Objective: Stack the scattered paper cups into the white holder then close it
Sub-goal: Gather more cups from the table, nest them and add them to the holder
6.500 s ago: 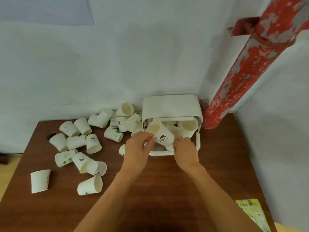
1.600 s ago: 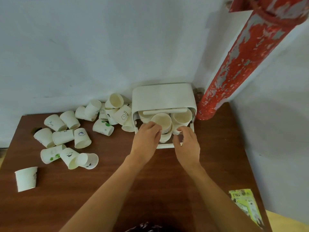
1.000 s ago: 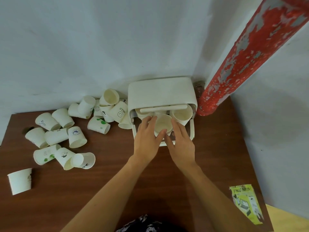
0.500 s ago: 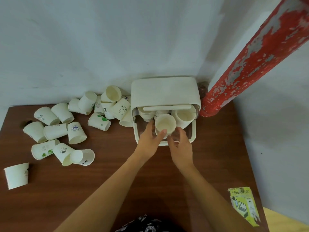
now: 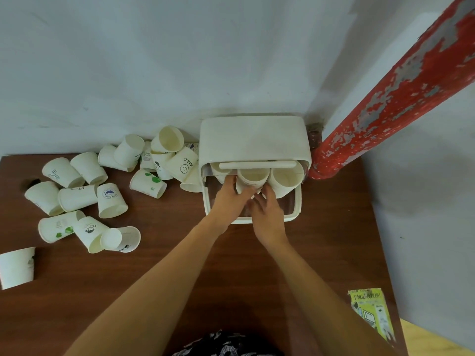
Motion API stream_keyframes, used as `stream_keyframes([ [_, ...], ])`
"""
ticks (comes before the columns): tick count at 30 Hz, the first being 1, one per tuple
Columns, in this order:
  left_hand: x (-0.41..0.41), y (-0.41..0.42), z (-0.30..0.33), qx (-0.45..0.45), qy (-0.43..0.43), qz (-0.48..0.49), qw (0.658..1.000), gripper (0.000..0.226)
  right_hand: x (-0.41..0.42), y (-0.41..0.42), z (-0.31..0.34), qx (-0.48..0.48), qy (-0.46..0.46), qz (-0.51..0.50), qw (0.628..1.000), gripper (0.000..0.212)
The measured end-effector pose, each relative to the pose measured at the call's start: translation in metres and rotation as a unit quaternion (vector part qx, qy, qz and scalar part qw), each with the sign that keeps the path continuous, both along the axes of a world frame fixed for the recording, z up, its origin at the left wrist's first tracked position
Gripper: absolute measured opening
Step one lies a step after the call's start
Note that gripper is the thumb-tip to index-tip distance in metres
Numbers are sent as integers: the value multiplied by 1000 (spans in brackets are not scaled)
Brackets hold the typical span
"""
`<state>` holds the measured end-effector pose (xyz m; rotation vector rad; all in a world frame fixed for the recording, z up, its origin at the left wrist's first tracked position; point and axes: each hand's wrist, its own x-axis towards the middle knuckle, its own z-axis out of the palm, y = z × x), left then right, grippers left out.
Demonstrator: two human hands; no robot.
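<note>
The white holder point(image 5: 253, 140) stands at the back of the brown table, its lid raised and its front open. Inside it stand three stacks of paper cups. My left hand point(image 5: 230, 199) and my right hand point(image 5: 268, 214) both reach into the opening and hold the middle cup stack point(image 5: 253, 177) from the sides near its base. Several loose paper cups point(image 5: 110, 199) lie scattered on their sides to the left of the holder, some leaning against its left wall.
A peeling red pipe point(image 5: 385, 104) slants down to the table corner right of the holder. One cup point(image 5: 16, 268) stands alone at the table's left edge. A yellow leaflet point(image 5: 371, 312) lies at the front right. White walls close the back and right.
Both hands have moved deeper into the holder and lower on the middle stack, which now sits further in under the lid. The scattered cups have not moved.
</note>
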<state>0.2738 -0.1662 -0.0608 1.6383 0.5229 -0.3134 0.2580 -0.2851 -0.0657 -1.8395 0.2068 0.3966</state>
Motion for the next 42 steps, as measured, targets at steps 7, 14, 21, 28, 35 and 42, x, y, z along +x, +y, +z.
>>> stream_keyframes([
  [7,-6,4,0,11,7,-23,1000,68,-6,-4,-4,-9,10,19,1000,57],
  [14,-31,34,20,131,24,-57,989,46,-22,-8,5,-124,11,11,992,39],
  [21,-98,108,26,277,35,2,960,38,-53,27,13,-121,21,96,988,26],
  [28,-163,198,20,332,92,117,931,36,-79,114,14,-129,36,228,964,28],
  [35,-201,279,-13,385,139,86,908,50,-96,212,6,-185,-29,382,905,47],
  [42,-200,321,-40,370,145,-46,917,59,-106,283,-13,-280,-52,528,800,77],
])
